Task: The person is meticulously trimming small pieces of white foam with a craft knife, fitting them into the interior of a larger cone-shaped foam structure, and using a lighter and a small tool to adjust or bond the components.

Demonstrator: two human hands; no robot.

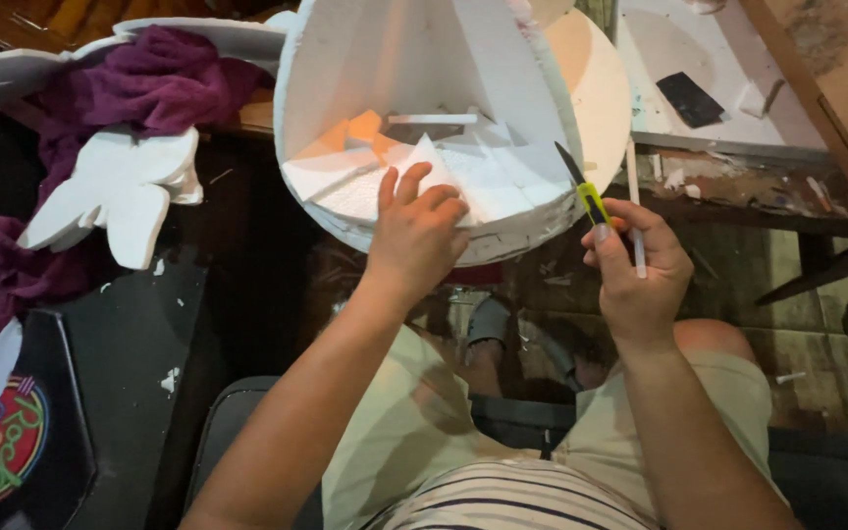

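Steadying a foam drum — left hand lay open on its near rim.
Right hand gripped a knife — foam looked light, brittle; best held by the rim.

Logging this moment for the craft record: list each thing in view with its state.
Left hand: fingers spread, pressing foam pieces.
Right hand: gripping the knife.
Craft knife: blade extended, pointing up.
Round foam structure: tilted toward the person, offcuts inside.
Purple cloth: crumpled.
Foam cutout: lying flat.
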